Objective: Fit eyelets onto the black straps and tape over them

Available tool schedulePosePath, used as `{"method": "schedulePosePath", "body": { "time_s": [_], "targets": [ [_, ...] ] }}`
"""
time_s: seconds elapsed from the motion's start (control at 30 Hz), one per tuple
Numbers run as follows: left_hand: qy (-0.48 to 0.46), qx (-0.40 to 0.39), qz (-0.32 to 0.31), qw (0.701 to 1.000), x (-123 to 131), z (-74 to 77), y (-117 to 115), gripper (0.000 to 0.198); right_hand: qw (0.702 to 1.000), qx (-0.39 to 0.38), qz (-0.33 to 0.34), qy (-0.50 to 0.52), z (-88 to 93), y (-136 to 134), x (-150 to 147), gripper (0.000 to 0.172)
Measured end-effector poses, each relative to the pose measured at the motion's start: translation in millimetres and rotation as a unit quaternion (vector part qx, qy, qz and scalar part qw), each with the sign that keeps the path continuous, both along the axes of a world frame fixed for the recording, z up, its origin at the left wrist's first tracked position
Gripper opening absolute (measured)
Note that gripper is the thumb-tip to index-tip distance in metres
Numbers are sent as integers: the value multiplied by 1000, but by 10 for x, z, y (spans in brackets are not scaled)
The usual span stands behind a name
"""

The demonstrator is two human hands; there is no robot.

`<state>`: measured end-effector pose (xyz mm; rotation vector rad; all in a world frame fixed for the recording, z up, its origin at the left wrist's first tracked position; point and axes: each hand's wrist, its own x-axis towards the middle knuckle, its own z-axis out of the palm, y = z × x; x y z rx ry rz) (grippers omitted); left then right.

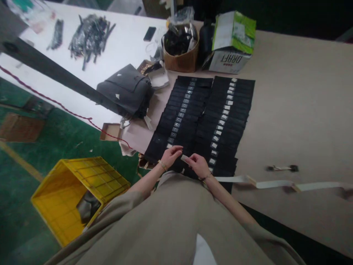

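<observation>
Two overlapping rows of black pieces lie on the table before me. The left row (180, 106) carries small grey squares with round marks, and the right row (228, 117) has whitish patches down its length. My right hand (199, 165) pinches a small white piece (184, 158) near the lower end of the rows. My left hand (171, 156) is just to its left over the black pieces, fingers bent together; whether it holds anything is too small to tell. A white strip (270, 184) runs rightward from beside my right wrist.
A yellow crate (79, 191) stands on the floor at left. Behind the rows are a brown box (182, 60) and a green-white carton (231, 44). A dark stack (125, 90) lies left, beneath a slanting metal bar (63, 77).
</observation>
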<state>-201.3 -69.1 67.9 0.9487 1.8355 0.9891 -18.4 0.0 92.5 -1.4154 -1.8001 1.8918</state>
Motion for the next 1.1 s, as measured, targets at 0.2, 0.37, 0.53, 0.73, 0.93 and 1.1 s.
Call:
{"method": "schedulePosePath", "body": {
  "time_s": [0.2,0.37,0.53,0.73,0.93,1.1],
  "targets": [
    [145,-11,-202,969,40,446,9,19,991,102,85,16,58,9,-37,24],
    [293,23,-229,928,144,487,-20,14,1000,2,-12,8,-70,30,-166,17],
    [237,-118,101,959,-100,-19,201,20,961,-178,-211,-25,-197,110,-260,20],
    [245,-215,219,920,-357,-399,489,20,960,-186,-205,36,-195,147,-234,23],
    [27,-1,21,999,-153,-9,396,32,993,-24,-101,49,-133,188,-215,32],
    [-34,-2,-138,990,-148,332,346,24,998,17,-18,62,-23,225,-210,33]
  ]
}}
